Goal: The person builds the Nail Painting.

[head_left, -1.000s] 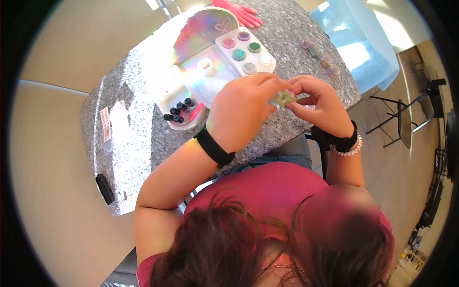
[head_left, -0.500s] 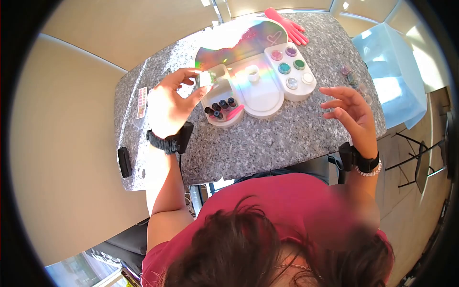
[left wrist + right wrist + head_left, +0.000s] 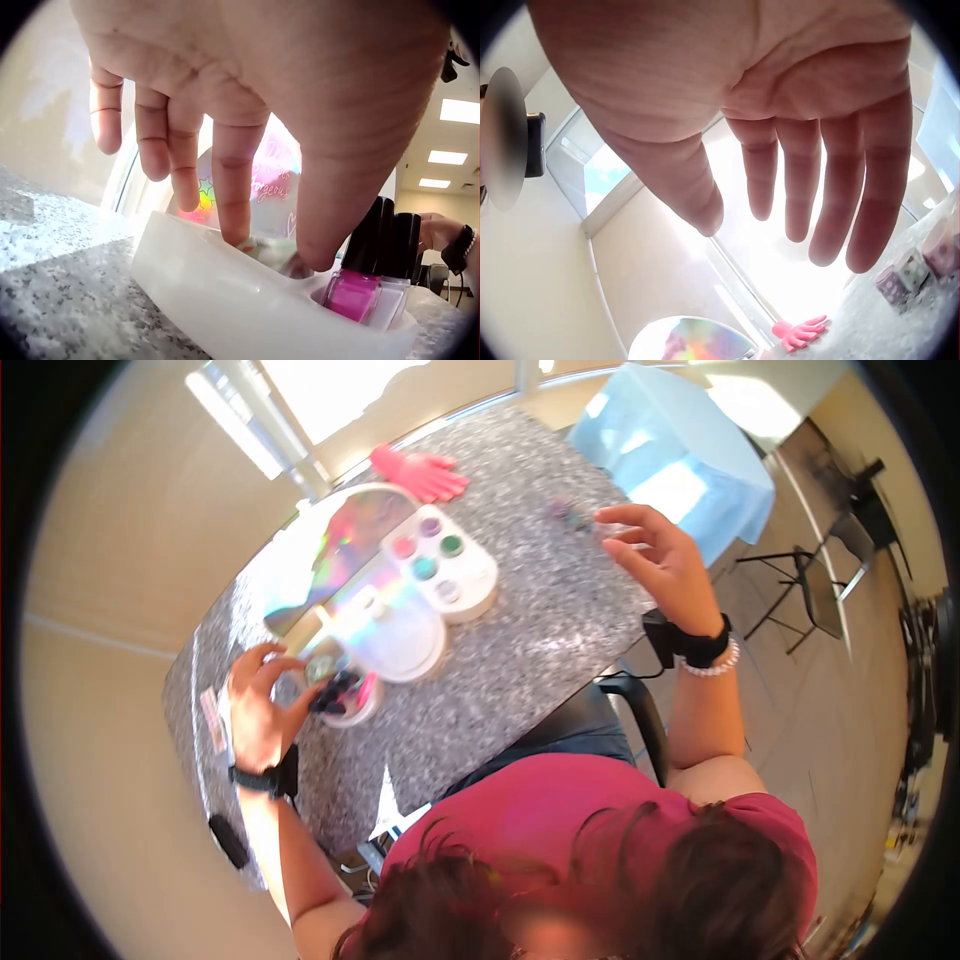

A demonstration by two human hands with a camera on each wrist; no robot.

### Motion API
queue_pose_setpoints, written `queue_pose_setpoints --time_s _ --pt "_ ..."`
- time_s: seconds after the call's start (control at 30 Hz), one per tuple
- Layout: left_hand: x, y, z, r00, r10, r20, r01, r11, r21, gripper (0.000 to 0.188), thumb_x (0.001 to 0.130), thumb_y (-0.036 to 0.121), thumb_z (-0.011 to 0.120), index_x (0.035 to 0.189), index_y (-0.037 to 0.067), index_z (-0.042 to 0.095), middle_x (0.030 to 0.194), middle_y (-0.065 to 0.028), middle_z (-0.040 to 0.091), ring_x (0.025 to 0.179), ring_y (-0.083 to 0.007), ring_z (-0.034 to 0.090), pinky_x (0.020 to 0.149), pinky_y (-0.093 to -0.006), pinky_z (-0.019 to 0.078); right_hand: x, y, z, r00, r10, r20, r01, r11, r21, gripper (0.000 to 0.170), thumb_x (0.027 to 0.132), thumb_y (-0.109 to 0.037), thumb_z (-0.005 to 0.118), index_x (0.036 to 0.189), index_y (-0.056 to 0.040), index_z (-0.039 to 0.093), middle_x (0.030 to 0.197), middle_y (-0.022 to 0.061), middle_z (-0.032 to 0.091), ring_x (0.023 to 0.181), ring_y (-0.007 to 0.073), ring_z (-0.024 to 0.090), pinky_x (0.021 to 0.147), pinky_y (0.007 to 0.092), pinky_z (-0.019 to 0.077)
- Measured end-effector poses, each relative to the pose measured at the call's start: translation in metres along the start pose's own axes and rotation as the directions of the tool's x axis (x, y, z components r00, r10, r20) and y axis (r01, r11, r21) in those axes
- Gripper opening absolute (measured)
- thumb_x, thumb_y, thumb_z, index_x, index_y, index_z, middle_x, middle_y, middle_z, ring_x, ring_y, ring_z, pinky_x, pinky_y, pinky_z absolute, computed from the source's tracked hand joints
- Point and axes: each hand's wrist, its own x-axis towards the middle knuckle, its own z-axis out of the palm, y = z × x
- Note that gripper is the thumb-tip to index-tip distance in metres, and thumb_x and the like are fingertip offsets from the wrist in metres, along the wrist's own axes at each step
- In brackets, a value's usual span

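Left hand (image 3: 262, 705): placed at the left-centre of the head view, over the left section of the white case (image 3: 217, 292). A green patterned item (image 3: 276, 256) is pinched between index fingertip and thumb tip. In the left wrist view it is seen just below the frame centre, index at its left end, thumb at its right. Its lower part is hidden by the case wall, so whether the floor of the compartment is touched cannot be told. The other three fingers are held apart from it, pointed down, upper left of that view.

Just right of the thumb, two dark-capped bottles (image 3: 352, 296) are seen in the same section, one filled bright pink. In the head view that cluster is blurred; a pink piece (image 3: 367, 690) is lodged beside it.

Right hand (image 3: 660, 560): raised at the right-centre of the head view, well apart from the case. Fingers are loosely bent, thumb separated from them, palm side shown in the right wrist view. Small patterned rolls (image 3: 913, 270) are seen at the lower right there, near the hand in the head view, on the granite-look table (image 3: 540, 590).

Colored jars (image 3: 425, 568) are seated in the case's right section, frame centre. A pink glove (image 3: 425, 475) is laid beyond, upper centre-left.
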Motion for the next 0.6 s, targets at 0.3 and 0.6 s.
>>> queue_pose_setpoints --time_s 0.3,0.6 --pt "0.007 0.012 -0.025 0.952 -0.238 -0.194 0.189 0.952 -0.239 0.022 0.099 0.012 0.083 0.12 0.005 0.078 0.124 -0.0065 0.075 0.094 -0.0171 0.066 0.085 -0.0328 0.0536 0.042 0.052 -0.026 0.996 -0.024 0.08 0.067 0.802 -0.593 0.044 0.088 -0.021 0.09 0.127 -0.0067 0.075 0.119 0.0126 0.077 0.106 0.0264 0.071 0.094 0.04 0.0586" --pt "0.046 0.152 0.029 0.997 0.065 -0.035 -0.071 0.689 -0.721 0.016 0.098 0.004 0.077 0.114 0.004 0.078 0.112 -0.0091 0.074 0.087 -0.0142 0.063 0.078 -0.0304 0.0513 0.025 0.061 -0.019 0.981 0.172 0.087 -0.089 0.805 -0.586 0.052 0.079 -0.006 0.089 0.124 -0.0026 0.063 0.116 0.0159 0.072 0.111 0.0334 0.073 0.095 0.0423 0.0587"
